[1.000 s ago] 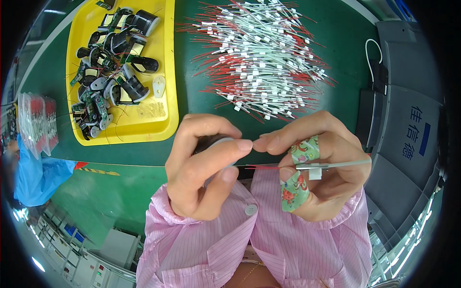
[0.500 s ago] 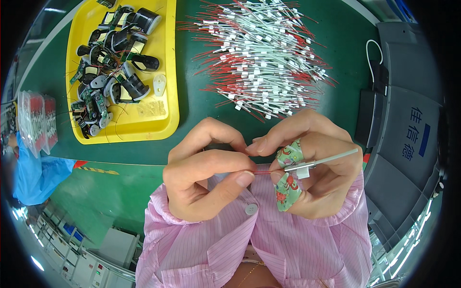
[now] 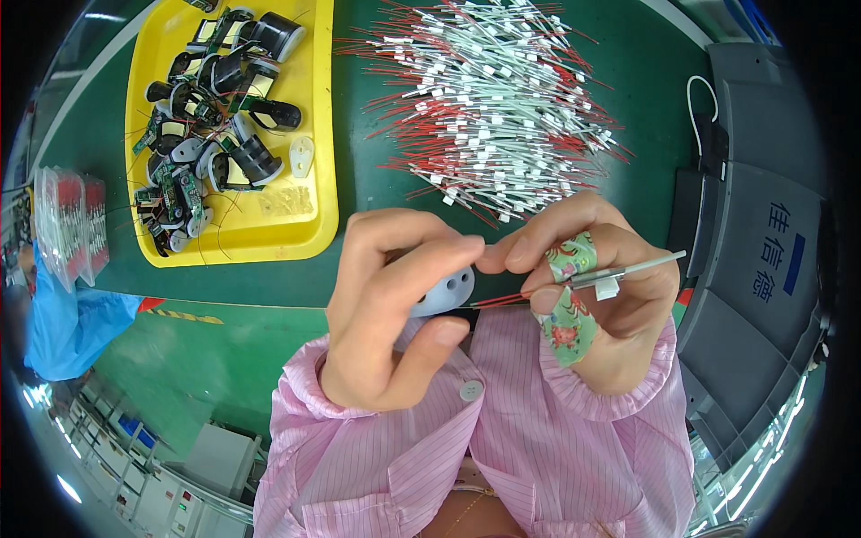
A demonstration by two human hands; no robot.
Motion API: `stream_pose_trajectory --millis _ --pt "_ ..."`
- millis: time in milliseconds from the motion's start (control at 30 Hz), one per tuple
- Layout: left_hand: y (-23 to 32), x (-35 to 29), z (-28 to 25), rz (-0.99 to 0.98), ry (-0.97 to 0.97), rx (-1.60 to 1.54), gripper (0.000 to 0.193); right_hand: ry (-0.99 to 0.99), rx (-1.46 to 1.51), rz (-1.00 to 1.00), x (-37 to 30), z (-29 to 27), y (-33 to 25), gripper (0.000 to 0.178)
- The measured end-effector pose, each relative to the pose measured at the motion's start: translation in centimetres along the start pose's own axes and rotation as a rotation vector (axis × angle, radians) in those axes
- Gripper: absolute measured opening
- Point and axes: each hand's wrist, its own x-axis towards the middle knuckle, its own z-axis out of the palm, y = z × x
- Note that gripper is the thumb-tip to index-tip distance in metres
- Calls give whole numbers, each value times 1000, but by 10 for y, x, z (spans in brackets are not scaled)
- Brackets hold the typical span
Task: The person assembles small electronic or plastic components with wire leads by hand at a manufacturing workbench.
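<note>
Grey plastic shell [image 3: 446, 289] is pinched in our left hand [image 3: 395, 314], dead centre; our right hand [image 3: 601, 296] pinches a red-tipped wire [image 3: 583, 278] at 3 o'clock of it. We're mid-threading, we'd say; next needs a steady push. Wire pile [image 3: 489, 99] sits at 12 on the bench [image 3: 359, 188].

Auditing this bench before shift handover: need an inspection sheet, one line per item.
Surface: green mat table, bare strip along the near edge.
Job's things: small pale grey plastic shell with holes in the left hand; thin grey sleeved red-lead wire in the right hand.
Clutter: yellow plastic tray of black parts and small green boards; loose heap of white-and-red wires.
Grippers: both hands closed on their items; patterned tape on right-hand fingers.
Cables: white cord, far right.
Surroundings: grey machine housing; blue cloth, left.
</note>
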Motion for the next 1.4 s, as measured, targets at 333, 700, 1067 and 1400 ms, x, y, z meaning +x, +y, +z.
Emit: stream_pose_trajectory --millis 333,700,1067,1400 --pt "-4 -9 15 213 197 197 64 36 -252 -181 -3 9 -3 13" --pt "-5 -9 13 221 134 295 77 4 -330 -149 2 6 -4 14" --pt "-4 -11 13 198 101 306 80 13 -418 -217 -1 9 -7 16" --pt "-8 -12 14 230 117 315 78 17 -604 -235 1 15 -16 24"
